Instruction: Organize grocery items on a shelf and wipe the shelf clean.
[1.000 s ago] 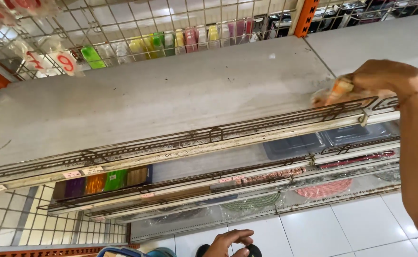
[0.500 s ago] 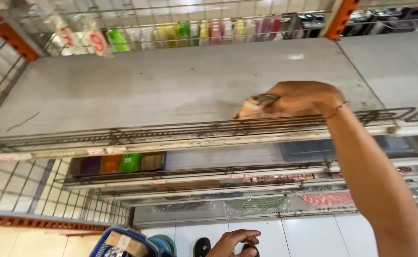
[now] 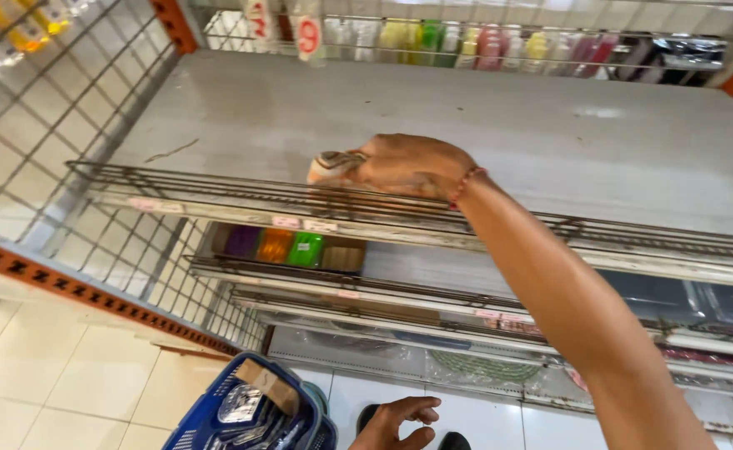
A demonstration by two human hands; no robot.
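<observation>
My right hand (image 3: pixel 412 165) reaches over the wire front rail (image 3: pixel 216 190) of a grey shelf (image 3: pixel 500 125) and grips a small pale packet (image 3: pixel 333 165) with a striped pattern, held just above the shelf's front edge. My left hand (image 3: pixel 400 421) hangs low at the bottom of the view, fingers loosely curled, holding nothing visible, next to a blue shopping basket (image 3: pixel 254 412) that carries several wrapped packets.
Coloured bottles (image 3: pixel 500 46) line the back of the shelf under hanging price tags (image 3: pixel 308 35). A wire mesh side panel (image 3: pixel 50 133) closes the left. Lower shelves hold purple, orange and green boxes (image 3: pixel 275 247) and plastic-wrapped goods (image 3: pixel 466 362). Tiled floor lies below.
My right hand has carried the packet leftward along the shelf's front rail. The view has swung left and down, bringing the blue basket and mesh side panel into sight.
</observation>
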